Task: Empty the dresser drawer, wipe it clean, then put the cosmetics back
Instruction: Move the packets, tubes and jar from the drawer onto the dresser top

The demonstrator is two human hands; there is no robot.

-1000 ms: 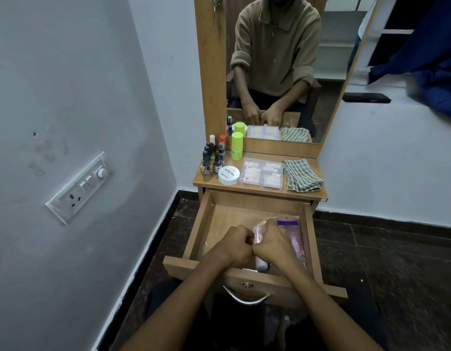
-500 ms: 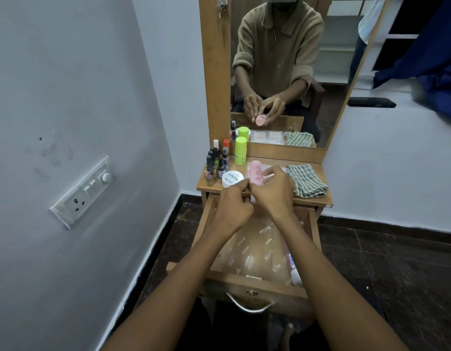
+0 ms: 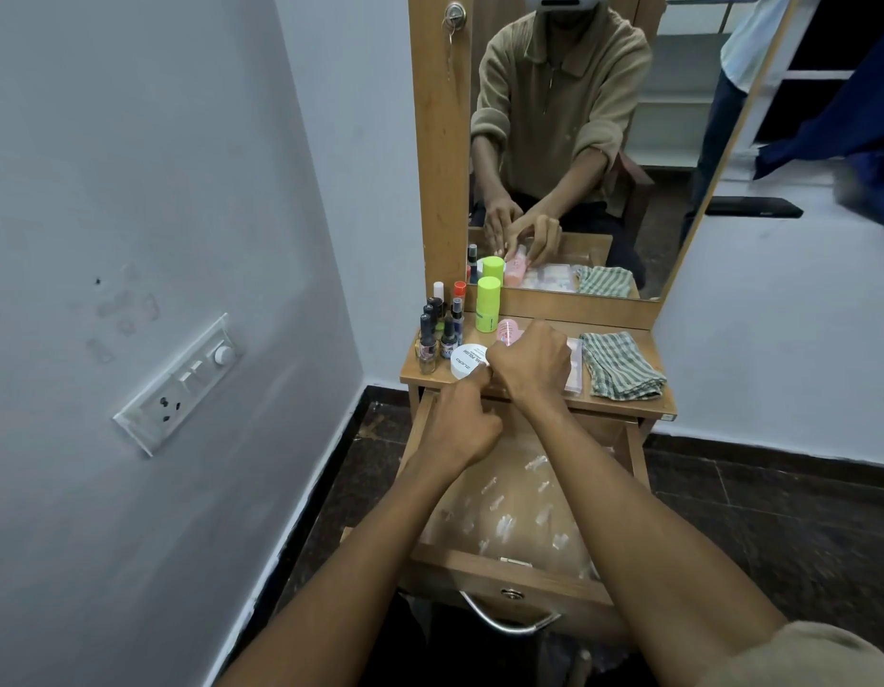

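Right now I see the pink bottle [image 3: 508, 330] upright on the bench [image 3: 623, 405], just behind the white jar [image 3: 469, 360] and beside the green tube [image 3: 488, 303]. My right hand [image 3: 529, 365] curls around it; my left hand [image 3: 462, 422] sits just below with fingers curled, though I cannot tell whether it grips anything. The drawer [image 3: 499, 570] below stands pulled out, with a clear plastic bag [image 3: 509, 513] lying inside. Nail polish bottles [image 3: 437, 334] cluster at the bench's left; a striped cloth [image 3: 621, 365] lies folded at its right.
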